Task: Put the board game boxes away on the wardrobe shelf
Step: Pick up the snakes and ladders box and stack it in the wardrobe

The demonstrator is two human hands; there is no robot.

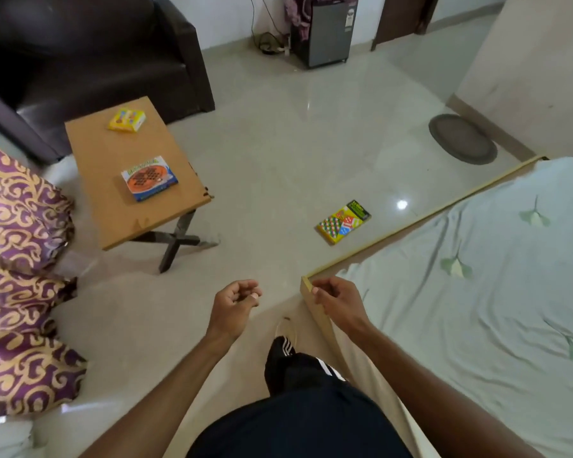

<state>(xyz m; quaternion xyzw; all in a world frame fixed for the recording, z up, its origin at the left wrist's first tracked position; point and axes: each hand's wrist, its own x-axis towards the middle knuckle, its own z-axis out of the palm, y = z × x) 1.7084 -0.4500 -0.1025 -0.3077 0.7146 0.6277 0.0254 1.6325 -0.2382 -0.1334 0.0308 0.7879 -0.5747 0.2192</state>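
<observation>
Three board game boxes are in view. A small yellow box (127, 119) lies at the far end of the low wooden table (113, 206). A blue box with an orange round board (149, 177) lies nearer on the same table. A yellow-green ludo box (343, 221) lies flat on the floor beside the bed frame. My left hand (234, 305) hovers above the floor with fingers loosely curled, holding nothing. My right hand (336, 299) hangs by the bed frame's corner, fingers loosely curled, also empty. The wardrobe is out of sight.
A dark leather sofa (90, 54) stands behind the table. Purple-gold curtains (20, 259) hang at the left. The bed with a pale sheet (477, 276) fills the right. A round mat (462, 138) and a small grey fridge (328, 33) lie farther off.
</observation>
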